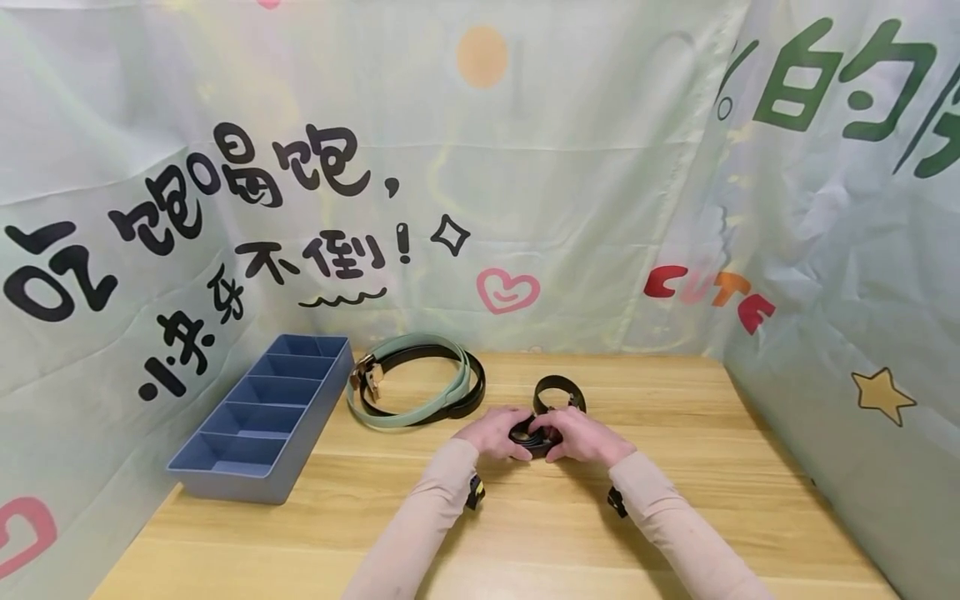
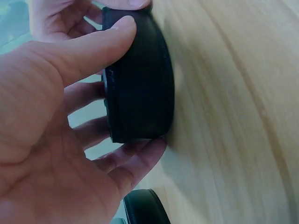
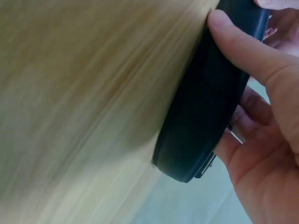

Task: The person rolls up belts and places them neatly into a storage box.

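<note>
A coiled black belt (image 1: 539, 450) stands on its edge on the table between both hands. My left hand (image 1: 498, 432) grips its left side. In the left wrist view, the thumb lies on the belt's smooth outer face (image 2: 140, 88) and the fingers curl round it. My right hand (image 1: 587, 435) holds the other side; in the right wrist view its thumb presses the outer band (image 3: 201, 102), with the other fingers behind the coil. Part of a metal piece shows at the coil's edge there. Just behind the hands is a second rolled black belt (image 1: 558, 384), partly hidden.
Left of the hands, a mint-green belt (image 1: 405, 423) loops over another black belt (image 1: 477, 392). A blue tray (image 1: 279, 492) with several compartments stands at the table's left. Printed cloth (image 1: 585, 208) hangs along the back and sides of the wooden table (image 1: 660, 400).
</note>
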The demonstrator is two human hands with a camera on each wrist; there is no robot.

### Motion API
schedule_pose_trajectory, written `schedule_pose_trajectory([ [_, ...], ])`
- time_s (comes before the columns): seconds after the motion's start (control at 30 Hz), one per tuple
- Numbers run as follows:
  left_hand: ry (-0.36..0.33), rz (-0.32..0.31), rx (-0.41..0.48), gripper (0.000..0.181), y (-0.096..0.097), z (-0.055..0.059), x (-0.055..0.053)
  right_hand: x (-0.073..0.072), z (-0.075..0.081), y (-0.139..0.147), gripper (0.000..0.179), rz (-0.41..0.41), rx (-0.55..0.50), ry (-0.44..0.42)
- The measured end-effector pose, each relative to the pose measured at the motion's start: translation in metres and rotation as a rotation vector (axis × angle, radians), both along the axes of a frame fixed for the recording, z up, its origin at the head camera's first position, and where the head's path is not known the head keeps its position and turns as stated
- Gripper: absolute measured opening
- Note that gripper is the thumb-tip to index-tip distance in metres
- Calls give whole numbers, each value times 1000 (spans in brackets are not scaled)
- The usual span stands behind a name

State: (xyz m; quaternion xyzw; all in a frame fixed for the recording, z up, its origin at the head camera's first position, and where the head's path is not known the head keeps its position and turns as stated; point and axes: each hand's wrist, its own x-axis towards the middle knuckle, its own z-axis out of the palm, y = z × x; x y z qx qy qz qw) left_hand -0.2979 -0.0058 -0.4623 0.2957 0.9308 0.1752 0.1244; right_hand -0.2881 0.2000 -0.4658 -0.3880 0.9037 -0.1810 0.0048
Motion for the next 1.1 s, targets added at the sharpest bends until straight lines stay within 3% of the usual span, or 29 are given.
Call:
schedule_pose_trajectory([
  [0.17,-32,-101,29,62,-3,4,-5,-1,1,1,47,16,2,-25],
  [0.27,-36,-127,43,59,-2,5,-7,-1,0,1,44,18,-2,-14],
  [0.33,-12,-96,41,61,-1,4,-6,-1,-1,-1,40,6,-14,2],
  [0.5,72,70,28,58,4,2,1,1,-5,-8,33,-50,-39,29],
  [0.57,94,97,22,57,5,1,2,2,-6,-9,36,-60,-21,47],
  [0.73,120,21,-3,65,2,1,-3,4,-6,-7,51,-61,47,69],
  [0.83,105,-7,-5,72,1,0,-4,3,-8,-6,48,-54,38,81],
  [1.1,77,66,34,71,0,-1,-3,2,-10,-10,42,-70,18,162],
])
